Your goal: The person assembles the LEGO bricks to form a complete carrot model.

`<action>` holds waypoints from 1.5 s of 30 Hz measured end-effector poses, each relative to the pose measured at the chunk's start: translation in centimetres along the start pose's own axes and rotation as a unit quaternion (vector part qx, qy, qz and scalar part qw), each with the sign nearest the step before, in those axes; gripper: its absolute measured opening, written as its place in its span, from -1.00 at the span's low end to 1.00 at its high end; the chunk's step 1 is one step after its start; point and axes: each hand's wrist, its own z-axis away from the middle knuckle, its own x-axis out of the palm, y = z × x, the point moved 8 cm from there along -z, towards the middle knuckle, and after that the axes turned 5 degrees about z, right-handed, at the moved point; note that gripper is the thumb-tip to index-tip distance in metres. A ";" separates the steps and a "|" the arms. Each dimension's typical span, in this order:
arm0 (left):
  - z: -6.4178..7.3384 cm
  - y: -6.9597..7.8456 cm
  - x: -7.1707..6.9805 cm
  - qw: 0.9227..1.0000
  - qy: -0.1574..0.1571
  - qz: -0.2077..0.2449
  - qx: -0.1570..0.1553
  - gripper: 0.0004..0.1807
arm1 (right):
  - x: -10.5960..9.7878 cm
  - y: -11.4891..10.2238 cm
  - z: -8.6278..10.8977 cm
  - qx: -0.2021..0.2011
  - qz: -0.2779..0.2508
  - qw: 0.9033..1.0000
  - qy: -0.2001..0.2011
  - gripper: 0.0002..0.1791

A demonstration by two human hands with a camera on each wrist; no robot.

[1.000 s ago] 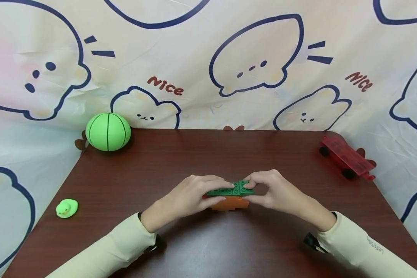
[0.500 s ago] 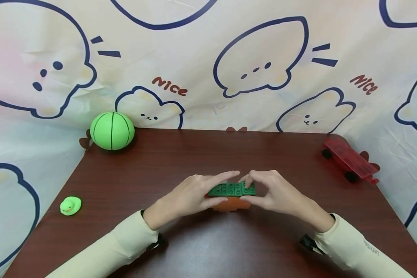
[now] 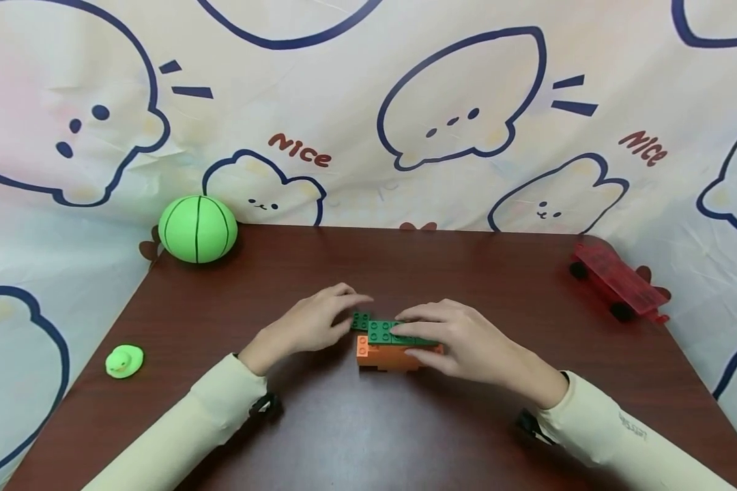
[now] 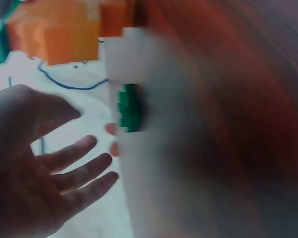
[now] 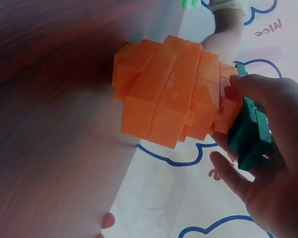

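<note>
An orange toy-brick build (image 3: 383,358) topped with green bricks (image 3: 379,332) stands mid-table; its stepped orange underside (image 5: 164,94) fills the right wrist view. My right hand (image 3: 469,341) holds its right part, thumb at the front and fingers over the green top, hiding some studs. Just behind the build's left end lies a small loose green brick (image 3: 360,320). My left hand (image 3: 310,320) is beside that brick, fingers spread and holding nothing. In the left wrist view a gap shows between the fingers and the small green brick (image 4: 131,108).
A green ball (image 3: 198,230) sits at the back left corner, and a small green rubber duck (image 3: 124,361) near the left edge. At the right edge is a red translucent skateboard (image 3: 619,281). A cartoon-print cloth (image 3: 356,136) hangs behind the brown table (image 3: 368,423).
My left hand has come off the build and moved left and back, uncovering its left end and the small green brick. My right hand has slid left over the green top.
</note>
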 end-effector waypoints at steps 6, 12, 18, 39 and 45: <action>-1.1 -1.7 1.7 0.998 -0.022 -0.061 -0.026 -0.53 | 0.3 -0.2 -0.6 -0.006 -0.017 1.000 -0.013 -0.57; -1.7 -2.1 1.6 0.999 0.005 -0.025 -0.040 -0.68 | 0.3 -0.2 -0.8 0.001 -0.027 1.000 -0.010 -0.61; -0.4 -1.6 -2.1 0.986 0.084 0.139 -0.024 -0.67 | 0.3 -0.4 -0.8 -0.011 -0.010 1.000 0.007 -0.63; 3.5 5.7 -3.7 0.957 0.108 0.194 0.185 -0.62 | 0.1 -0.2 -0.7 -0.010 -0.006 1.000 0.022 -0.67; 3.6 6.2 -3.4 0.955 0.106 0.163 0.222 -0.54 | 0.1 -0.3 -0.7 -0.010 -0.004 1.000 0.028 -0.66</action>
